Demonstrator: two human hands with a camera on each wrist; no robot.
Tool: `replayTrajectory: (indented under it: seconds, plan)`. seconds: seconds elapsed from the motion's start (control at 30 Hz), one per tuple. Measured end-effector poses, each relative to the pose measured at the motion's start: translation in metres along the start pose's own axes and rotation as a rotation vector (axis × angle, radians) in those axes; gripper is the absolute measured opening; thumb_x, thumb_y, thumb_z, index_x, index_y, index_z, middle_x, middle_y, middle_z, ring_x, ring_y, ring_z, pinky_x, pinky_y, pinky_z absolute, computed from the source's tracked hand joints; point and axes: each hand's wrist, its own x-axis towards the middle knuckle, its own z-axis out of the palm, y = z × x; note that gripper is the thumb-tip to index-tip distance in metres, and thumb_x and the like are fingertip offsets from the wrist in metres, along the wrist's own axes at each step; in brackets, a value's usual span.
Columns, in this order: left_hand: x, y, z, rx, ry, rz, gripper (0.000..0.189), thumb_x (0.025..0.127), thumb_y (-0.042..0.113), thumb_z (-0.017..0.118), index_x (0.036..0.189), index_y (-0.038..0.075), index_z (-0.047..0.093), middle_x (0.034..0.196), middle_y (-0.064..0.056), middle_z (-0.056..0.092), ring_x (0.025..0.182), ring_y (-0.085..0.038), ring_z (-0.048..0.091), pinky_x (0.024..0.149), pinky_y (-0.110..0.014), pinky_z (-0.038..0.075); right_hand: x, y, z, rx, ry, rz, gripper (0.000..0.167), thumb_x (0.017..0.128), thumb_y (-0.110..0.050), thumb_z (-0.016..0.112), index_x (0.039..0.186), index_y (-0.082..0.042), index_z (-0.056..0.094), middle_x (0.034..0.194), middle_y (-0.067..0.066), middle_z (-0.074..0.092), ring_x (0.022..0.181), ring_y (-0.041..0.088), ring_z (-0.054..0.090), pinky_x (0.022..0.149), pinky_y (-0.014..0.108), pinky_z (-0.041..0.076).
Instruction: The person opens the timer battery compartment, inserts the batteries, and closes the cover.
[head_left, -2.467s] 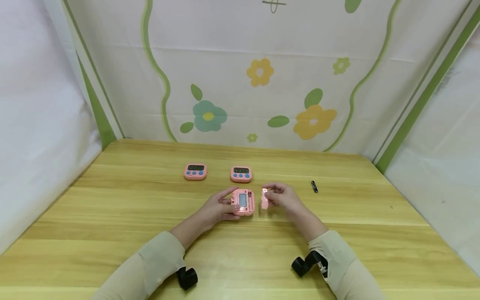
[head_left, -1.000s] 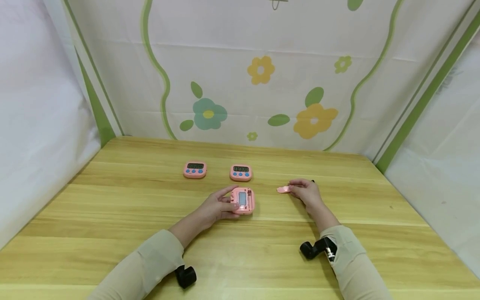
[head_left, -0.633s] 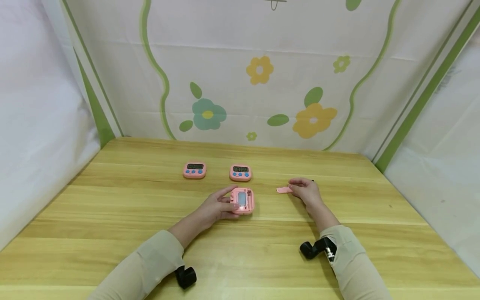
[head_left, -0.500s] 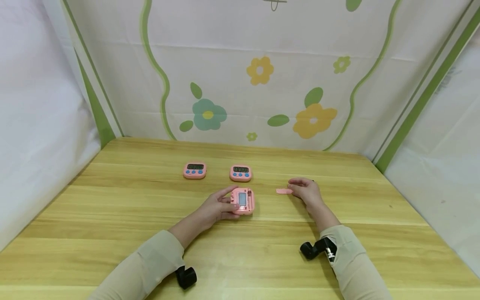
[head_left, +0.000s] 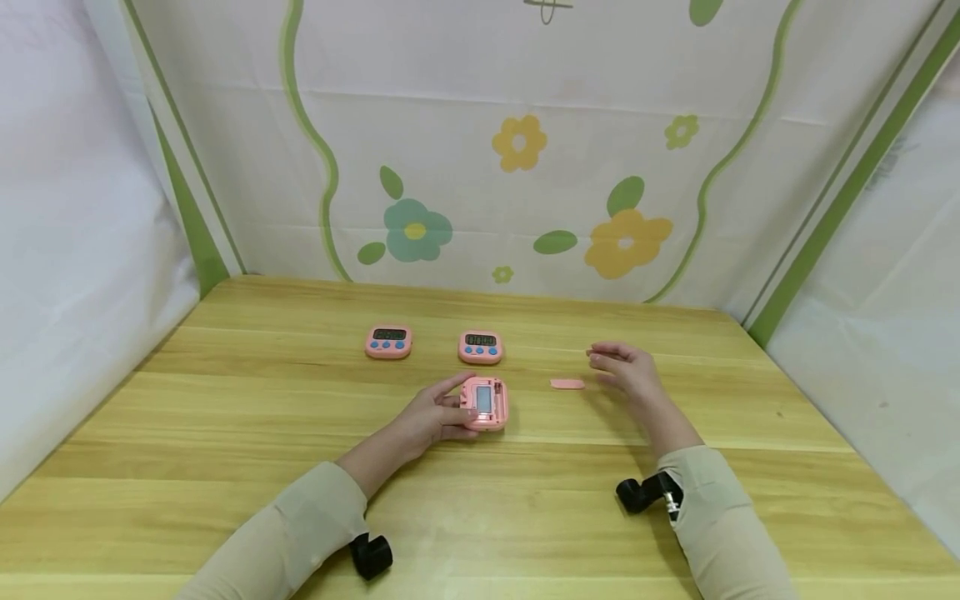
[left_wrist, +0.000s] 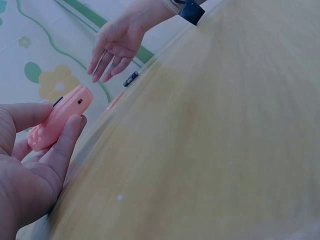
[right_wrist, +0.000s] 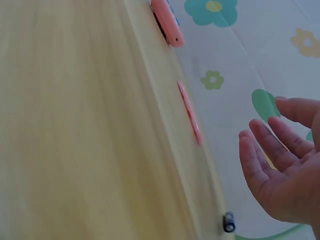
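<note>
My left hand (head_left: 427, 417) grips a pink digital timer (head_left: 484, 403) by its left side, thumb on the back, which faces up with its battery slot uncovered. In the left wrist view the timer (left_wrist: 60, 117) is seen edge-on between thumb and fingers. A slim pink battery cover (head_left: 567, 384) lies on the table to the right of the timer. Just right of the cover, my right hand (head_left: 633, 375) hovers with relaxed, parted fingers and holds nothing. A small dark battery (right_wrist: 229, 222) lies on the table near it; the right hand hides it in the head view.
Two more pink timers with blue buttons, a left one (head_left: 389, 342) and a right one (head_left: 481, 347), stand face up behind the held timer. A white curtain (head_left: 450, 167) with printed flowers rises behind the wooden table (head_left: 480, 517).
My right hand carried the battery cover rightward from beside the timer, laid it on the table, let go and drew back to the right. The left hand and timer have stayed in place.
</note>
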Motion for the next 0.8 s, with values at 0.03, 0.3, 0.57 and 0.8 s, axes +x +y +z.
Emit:
replayTrajectory:
  seconds: [0.03, 0.3, 0.57, 0.8]
  plan:
    - [0.0, 0.0, 0.0, 0.0, 0.001, 0.0, 0.068, 0.078, -0.008, 0.055, 0.137, 0.011, 0.025, 0.109, -0.023, 0.05, 0.08, -0.027, 0.059, 0.072, -0.037, 0.049, -0.001, -0.001, -0.003, 0.022, -0.019, -0.012, 0.048, 0.075, -0.022, 0.068, 0.114, 0.002, 0.052, 0.103, 0.005, 0.058, 0.096, 0.021, 0.054, 0.077, 0.03, 0.047]
    - [0.0, 0.0, 0.0, -0.002, 0.012, -0.006, 0.068, 0.078, -0.008, 0.056, 0.136, 0.011, 0.026, 0.11, -0.022, 0.049, 0.081, -0.027, 0.059, 0.072, -0.038, 0.049, 0.011, 0.01, -0.033, -0.039, 0.078, -0.042, 0.057, 0.073, -0.025, 0.069, 0.118, 0.004, 0.048, 0.1, 0.005, 0.059, 0.091, 0.019, 0.056, 0.071, 0.025, 0.049]
    - [-0.001, 0.0, -0.002, 0.001, -0.006, 0.011, 0.068, 0.079, -0.007, 0.055, 0.136, 0.011, 0.025, 0.108, -0.022, 0.051, 0.081, -0.027, 0.059, 0.071, -0.037, 0.049, 0.013, 0.013, -0.057, -0.011, 0.134, -0.062, 0.055, 0.073, -0.022, 0.07, 0.115, 0.006, 0.048, 0.094, 0.004, 0.06, 0.084, 0.017, 0.058, 0.069, 0.025, 0.05]
    - [0.0, -0.001, -0.003, 0.001, -0.014, 0.015, 0.068, 0.079, -0.006, 0.056, 0.137, 0.011, 0.025, 0.107, -0.021, 0.052, 0.081, -0.027, 0.059, 0.071, -0.036, 0.05, -0.006, -0.006, -0.053, -0.045, 0.161, -0.009, 0.046, 0.075, -0.022, 0.068, 0.112, 0.0, 0.053, 0.092, -0.001, 0.058, 0.089, 0.017, 0.055, 0.076, 0.026, 0.047]
